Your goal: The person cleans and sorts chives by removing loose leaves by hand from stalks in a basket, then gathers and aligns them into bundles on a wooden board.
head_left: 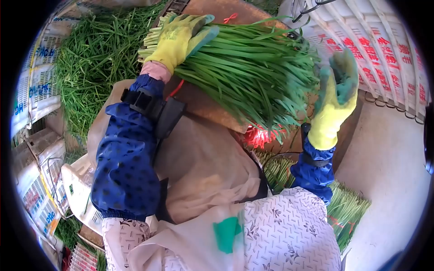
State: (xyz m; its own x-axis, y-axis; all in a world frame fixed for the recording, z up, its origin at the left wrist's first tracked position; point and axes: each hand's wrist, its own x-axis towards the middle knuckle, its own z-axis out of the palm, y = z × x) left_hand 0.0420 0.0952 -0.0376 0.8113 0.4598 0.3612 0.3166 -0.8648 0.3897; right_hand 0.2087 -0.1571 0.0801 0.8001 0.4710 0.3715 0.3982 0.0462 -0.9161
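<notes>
A wide bundle of long green stalks with pale ends (244,63) lies across a brown board (203,106). My left hand (177,39), in a yellow and green glove, rests on the pale-end side of the bundle, its fingers stretched over the stalks. My right hand (338,92), gloved the same way, is raised just beyond the leafy tips, palm side showing, fingers apart and partly curled, with nothing seen in it. A red tie (230,18) lies at the board's far edge, and another red strand (175,90) hangs near my left wrist.
Loose green leaves (97,58) are heaped at the left. Red ties (260,135) hang at the board's near edge. Tied bundles (346,212) stand at the lower right. White crates (38,95) line the left side; a ribbed white basket (384,49) stands at the upper right.
</notes>
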